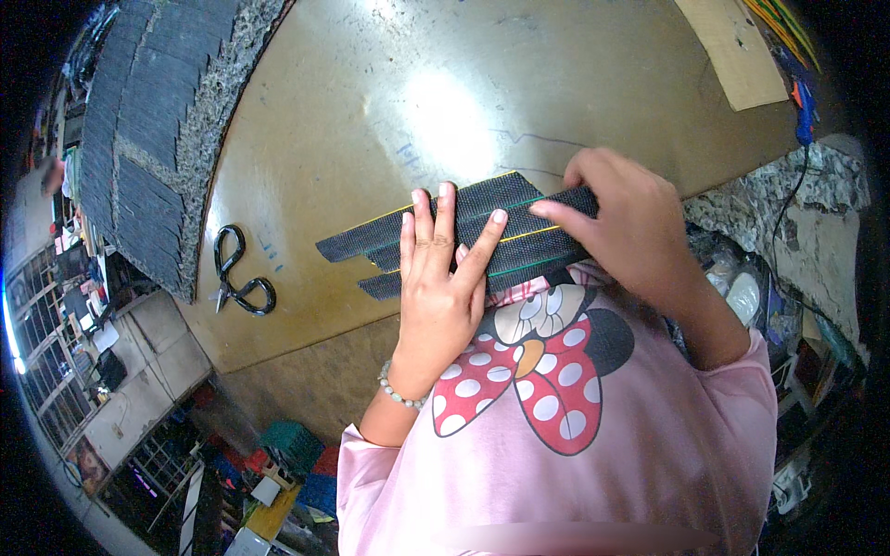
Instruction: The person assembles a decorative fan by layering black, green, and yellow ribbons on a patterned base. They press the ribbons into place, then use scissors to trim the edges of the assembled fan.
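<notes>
at the centre of the frame, we saw the black woven material point(524, 219), lined in yellow and green, on the brown table point(306, 185); its long axis rose gently from left to right. we found the left hand point(434, 278) laid flat across its left portion, fingers spread, grasping nothing, while the right hand point(640, 227) gripped its right end between thumb and curled fingers. neither hand was nearer, since both touched it. we noted scissors point(225, 285) well apart, toward the left of the frame.

White glare blooms on the desk point(324, 139) toward 12 o'clock, a bright strip point(12, 334) shines near 9, the shirt point(640, 445) blurs at 6, and straight lines bow toward black corners.
</notes>
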Demonstrator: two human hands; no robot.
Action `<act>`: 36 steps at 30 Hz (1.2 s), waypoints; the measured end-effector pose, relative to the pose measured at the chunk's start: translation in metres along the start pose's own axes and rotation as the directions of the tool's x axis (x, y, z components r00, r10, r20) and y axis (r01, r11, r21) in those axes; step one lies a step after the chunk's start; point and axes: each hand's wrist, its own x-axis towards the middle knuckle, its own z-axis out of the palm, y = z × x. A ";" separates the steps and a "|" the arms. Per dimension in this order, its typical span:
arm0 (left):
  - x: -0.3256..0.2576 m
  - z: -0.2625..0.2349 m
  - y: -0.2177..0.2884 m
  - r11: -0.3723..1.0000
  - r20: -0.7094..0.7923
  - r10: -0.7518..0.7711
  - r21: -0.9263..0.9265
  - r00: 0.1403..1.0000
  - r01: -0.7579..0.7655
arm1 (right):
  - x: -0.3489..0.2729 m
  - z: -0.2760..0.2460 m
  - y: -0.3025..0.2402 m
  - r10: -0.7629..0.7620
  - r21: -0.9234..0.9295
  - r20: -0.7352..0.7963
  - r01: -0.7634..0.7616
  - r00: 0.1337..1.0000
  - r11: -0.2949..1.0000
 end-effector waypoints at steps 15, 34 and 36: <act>-0.009 -0.014 -0.010 0.996 0.046 0.001 0.091 0.999 -0.006 | -0.038 0.042 0.010 -0.416 -0.388 0.039 0.398 0.908 0.832; 0.031 -0.011 -0.005 0.987 -0.237 0.146 0.097 0.961 -0.126 | -0.017 0.024 0.023 -0.242 -0.019 -0.275 0.246 0.931 0.969; 0.026 -0.005 -0.002 0.991 -0.271 0.126 0.070 0.954 -0.111 | -0.014 0.020 0.018 -0.231 -0.037 -0.244 0.229 0.942 0.973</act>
